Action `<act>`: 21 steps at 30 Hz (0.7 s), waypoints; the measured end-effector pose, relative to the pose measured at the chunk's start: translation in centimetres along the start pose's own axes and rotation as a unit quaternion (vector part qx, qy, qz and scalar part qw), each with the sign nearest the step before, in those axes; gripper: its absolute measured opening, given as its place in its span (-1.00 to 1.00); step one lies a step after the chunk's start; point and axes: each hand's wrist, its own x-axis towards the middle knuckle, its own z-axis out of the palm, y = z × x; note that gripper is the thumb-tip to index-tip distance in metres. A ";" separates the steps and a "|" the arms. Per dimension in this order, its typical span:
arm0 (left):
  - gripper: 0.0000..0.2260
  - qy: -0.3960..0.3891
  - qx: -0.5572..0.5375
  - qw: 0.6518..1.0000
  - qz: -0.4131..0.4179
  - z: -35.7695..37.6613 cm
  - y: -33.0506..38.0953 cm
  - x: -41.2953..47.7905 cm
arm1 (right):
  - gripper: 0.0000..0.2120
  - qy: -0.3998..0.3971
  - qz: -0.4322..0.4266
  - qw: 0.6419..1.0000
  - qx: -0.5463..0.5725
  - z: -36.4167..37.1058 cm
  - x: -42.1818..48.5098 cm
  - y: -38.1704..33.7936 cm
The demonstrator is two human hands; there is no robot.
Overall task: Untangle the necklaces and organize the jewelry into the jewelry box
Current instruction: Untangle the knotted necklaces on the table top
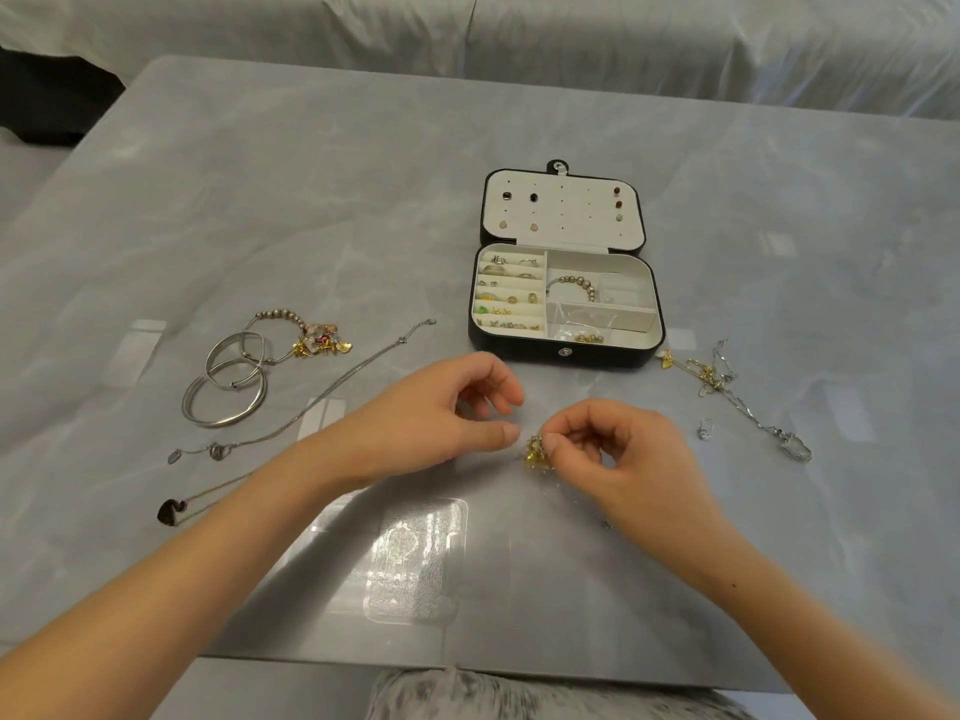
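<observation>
**Gold tangle in hand, box waiting open**

At the far left, a dark swan pendant (171, 511) and a silver chain (311, 402) lie stretched out straight on the table (260, 200). They look already freed and laid apart so they cannot knot again. Just beyond them sit two silver bangles (228, 387) overlapping a beaded charm bracelet (306, 335), none of them boxed yet.

The left hand (441, 413) hovers over the table with its fingers loosely curled. Thumb and forefinger are apart with nothing visible between them, and the thumb tip points at the work, probably ready to catch a loose strand. Just beside it, the right hand (618, 449) pinches a small gold charm cluster (535, 452) between thumb and forefinger, low over the tabletop (any fine chain trailing from it is too thin to make out).

Behind the hands, the jewelry box (566, 298) lies open, with rings, studs and a beaded bracelet already in its compartments. To its right, a knot of gold and silver necklaces (727, 387) remains tangled, with a small silver piece (705, 428) near it.
</observation>
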 end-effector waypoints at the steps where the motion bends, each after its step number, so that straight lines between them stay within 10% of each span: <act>1: -0.88 0.032 0.022 0.999 0.012 0.2 -0.1 -0.2 | -0.82 0.008 0.004 1.000 0.000 0.0 0.0 0.0; 21: -0.93 0.161 0.063 0.984 0.036 3.4 -1.2 -1.3 | -0.82 0.144 -0.171 0.944 -0.241 2.5 0.6 2.0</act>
